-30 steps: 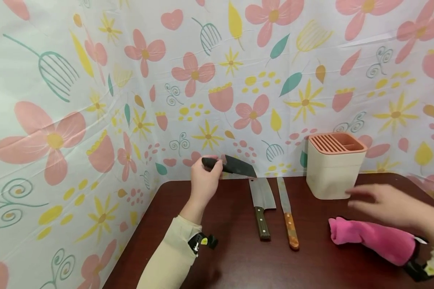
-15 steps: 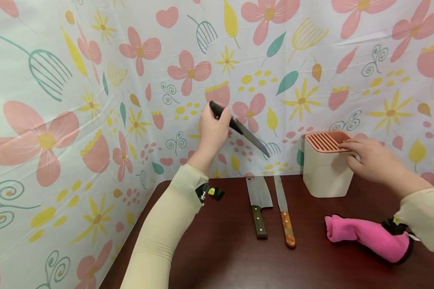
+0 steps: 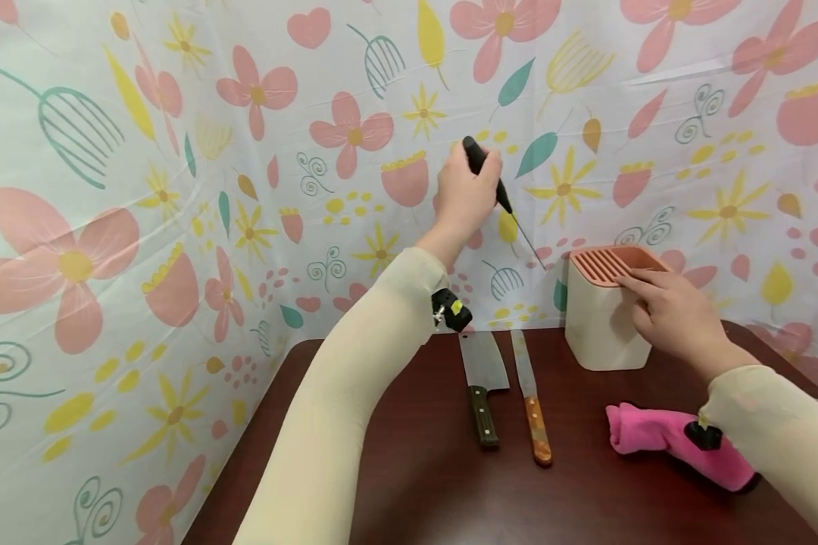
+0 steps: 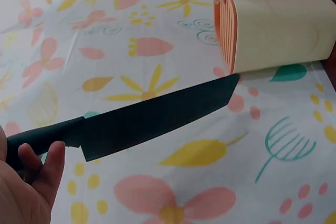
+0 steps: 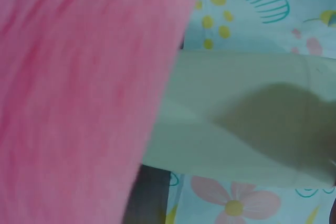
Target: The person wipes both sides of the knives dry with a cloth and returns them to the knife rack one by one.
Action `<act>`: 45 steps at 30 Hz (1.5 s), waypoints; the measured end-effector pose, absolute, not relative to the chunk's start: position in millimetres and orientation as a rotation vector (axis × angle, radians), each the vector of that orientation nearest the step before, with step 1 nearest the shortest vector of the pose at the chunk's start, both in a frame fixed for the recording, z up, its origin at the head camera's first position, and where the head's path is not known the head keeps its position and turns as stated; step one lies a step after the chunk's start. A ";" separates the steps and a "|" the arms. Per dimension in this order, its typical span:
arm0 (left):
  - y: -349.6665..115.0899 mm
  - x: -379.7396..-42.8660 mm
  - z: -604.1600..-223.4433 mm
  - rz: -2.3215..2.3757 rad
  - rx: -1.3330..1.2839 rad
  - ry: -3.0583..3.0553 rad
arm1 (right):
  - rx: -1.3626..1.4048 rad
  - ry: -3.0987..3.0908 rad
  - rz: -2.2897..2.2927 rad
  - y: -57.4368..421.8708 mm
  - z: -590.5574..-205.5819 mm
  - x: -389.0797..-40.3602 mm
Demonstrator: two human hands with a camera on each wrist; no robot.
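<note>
My left hand [image 3: 469, 185] is raised and grips the black handle of a kitchen knife [image 4: 157, 116]. Its dark blade slants down to the right, the tip just short of a cream knife block [image 3: 603, 325] with an orange slotted top. In the left wrist view the whole blade shows beside the slots [image 4: 227, 35]. My right hand [image 3: 678, 310] rests its fingers on the block's top edge, the index finger stretched along it. A cleaver [image 3: 485, 363] with a dark handle lies on the table, and to its right a long knife [image 3: 538, 431] with an orange-brown handle.
A pink rolled cloth [image 3: 654, 430] with a black edge lies under the right forearm; it fills much of the right wrist view as blurred pink fabric [image 5: 79, 93]. Behind the dark red table [image 3: 409, 469] hangs a flower-patterned sheet [image 3: 382, 76].
My left hand has lifted the knife and carried it right toward the block, turning the blade tip downward. My right hand has moved from above the pink cloth up to the block's top.
</note>
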State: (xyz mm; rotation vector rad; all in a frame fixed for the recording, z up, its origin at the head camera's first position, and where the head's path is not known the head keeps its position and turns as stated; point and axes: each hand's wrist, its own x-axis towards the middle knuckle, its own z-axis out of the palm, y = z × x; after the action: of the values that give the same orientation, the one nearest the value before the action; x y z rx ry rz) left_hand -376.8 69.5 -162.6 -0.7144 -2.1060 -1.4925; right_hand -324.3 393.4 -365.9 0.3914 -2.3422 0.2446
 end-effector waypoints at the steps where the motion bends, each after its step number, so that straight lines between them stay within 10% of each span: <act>1: 74.8 -376.8 -162.1 -1.453 -0.712 -2.118 | 0.379 -2.335 0.252 392.4 -367.3 -325.1; 45: 150.6 -361.1 -167.2 -1.357 -0.795 -2.257 | 0.276 -2.175 0.360 386.2 -380.6 -331.4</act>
State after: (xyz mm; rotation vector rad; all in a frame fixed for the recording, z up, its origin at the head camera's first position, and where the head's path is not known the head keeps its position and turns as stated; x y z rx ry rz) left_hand -361.1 150.6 -167.2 -0.7947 -2.2567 -1.3574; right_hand -331.4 386.2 -380.6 0.2762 -2.1750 0.3598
